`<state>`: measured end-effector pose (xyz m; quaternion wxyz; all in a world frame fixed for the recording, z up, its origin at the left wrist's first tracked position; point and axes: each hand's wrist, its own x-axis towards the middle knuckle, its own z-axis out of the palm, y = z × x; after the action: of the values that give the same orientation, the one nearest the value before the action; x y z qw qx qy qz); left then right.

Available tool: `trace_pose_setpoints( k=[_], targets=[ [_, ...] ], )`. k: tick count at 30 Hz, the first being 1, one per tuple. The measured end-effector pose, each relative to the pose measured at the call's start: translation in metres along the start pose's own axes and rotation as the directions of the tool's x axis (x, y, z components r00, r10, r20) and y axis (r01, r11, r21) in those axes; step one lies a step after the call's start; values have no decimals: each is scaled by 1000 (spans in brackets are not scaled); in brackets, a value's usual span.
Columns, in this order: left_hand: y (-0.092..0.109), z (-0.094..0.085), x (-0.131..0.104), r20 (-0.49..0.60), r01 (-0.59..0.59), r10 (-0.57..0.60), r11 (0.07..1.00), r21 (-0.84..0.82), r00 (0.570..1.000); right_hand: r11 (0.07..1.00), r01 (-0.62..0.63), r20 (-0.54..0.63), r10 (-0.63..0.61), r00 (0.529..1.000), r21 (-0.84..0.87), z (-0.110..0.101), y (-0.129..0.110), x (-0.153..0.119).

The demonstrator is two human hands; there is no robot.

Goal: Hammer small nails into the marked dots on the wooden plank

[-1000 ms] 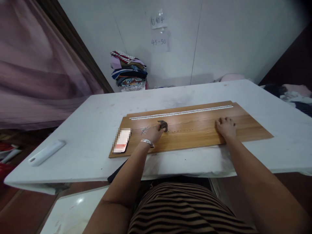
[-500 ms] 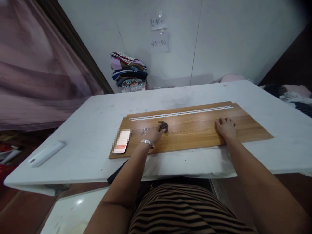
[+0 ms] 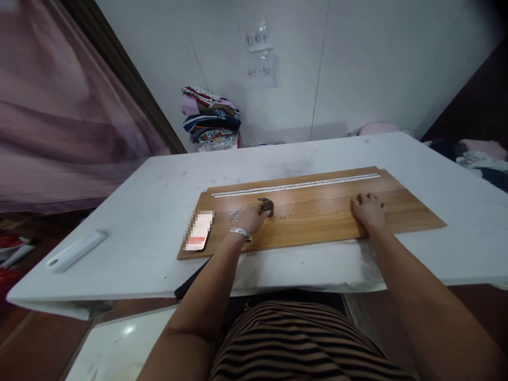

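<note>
Left hand: the left hand (image 3: 251, 218) rests on the wooden board (image 3: 317, 222), fingers curled around a small dark hammer head (image 3: 266, 205); the handle is hidden under the palm. A silver bracelet (image 3: 240, 232) sits on the wrist.
Left grip state: closed on the hammer.
Right hand: the right hand (image 3: 368, 210) lies palm-down on the right part of the board, fingers spread flat, holding nothing and pressing on the wood.
Right grip state: open, flat on the board.
Hammer position: on the left-centre of the board, head touching or just above the wood; which of the two cannot be told. It is just at the left end of a row of small dark dots (image 3: 296, 215) that runs to the right toward the other hand.
Nails: a small cluster of loose metal nails (image 3: 235, 213) lies on the board, just left of the hammer hand.
Board: long, wood-grained, lying flat on the white table (image 3: 151, 211), near its front edge. A thin pale strip (image 3: 296, 185) runs along its far edge.
Phone: a flat phone-like object (image 3: 199, 230), blurred out, lies on the board's left end.
Other items: a white oblong object (image 3: 75, 250) lies on the table's left side, well apart from the board. A stack of folded fabrics (image 3: 210, 119) stands by the wall behind the table.
</note>
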<state>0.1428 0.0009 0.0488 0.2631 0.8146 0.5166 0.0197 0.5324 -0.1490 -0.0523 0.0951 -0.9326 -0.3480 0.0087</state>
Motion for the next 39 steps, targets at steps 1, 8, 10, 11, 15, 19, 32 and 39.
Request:
trace_pose_setpoints(
  k=[1,8,10,11,15,19,32,39],
  targets=[
    [0,0,0,6,5,-5,1000,-1,1000,1000,-1,-7,1,1000,3,1,0,0],
    [1,-3,-1,29,-1,2,999,-33,1000,1000,0,-20,0,1000,15,5,3,3],
    [0,-3,-1,22,-6,7,999,-35,1000,1000,0,-15,0,1000,10,4,3,3],
    [0,-2,0,14,-8,8,1000,-30,1000,1000,1,-14,-1,1000,7,4,3,3],
    [-1,0,1,-2,-8,8,1000,-1,1000,1000,13,-22,-13,1000,1,4,3,3],
    [3,-1,-1,18,13,-13,1000,24,1000,1000,13,-17,-13,1000,-5,5,3,3],
    [-3,1,2,5,2,-2,1000,14,1000,1000,5,-14,-5,1000,10,2,1,1],
    [0,-3,-1,21,-8,9,999,-35,1000,1000,6,-19,-6,1000,12,2,1,1]
  ],
)
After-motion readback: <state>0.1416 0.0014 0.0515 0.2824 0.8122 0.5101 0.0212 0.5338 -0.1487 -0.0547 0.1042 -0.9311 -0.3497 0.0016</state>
